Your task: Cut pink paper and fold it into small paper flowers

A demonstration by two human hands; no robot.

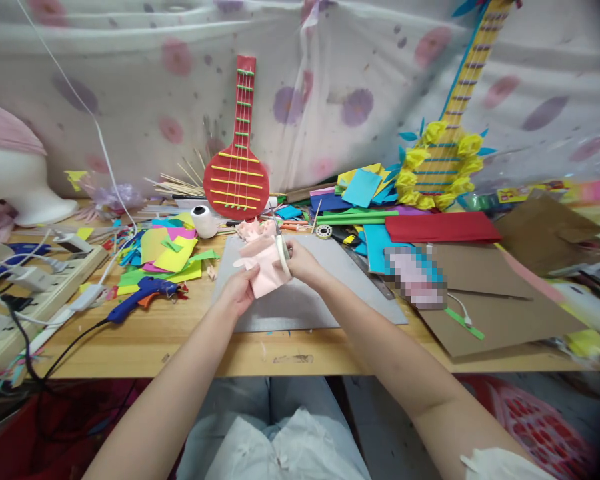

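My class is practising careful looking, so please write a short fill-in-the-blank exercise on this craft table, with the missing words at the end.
1. The grip of the left hand is on the ____ paper.
2. The grip of the right hand is on pale-handled ____.
3. The glue gun has an orange trigger and a ____ body.
4. In the picture, the yellow-flowered instrument stands to the ____ of the red instrument.

Missing words: pink; scissors; blue; right.
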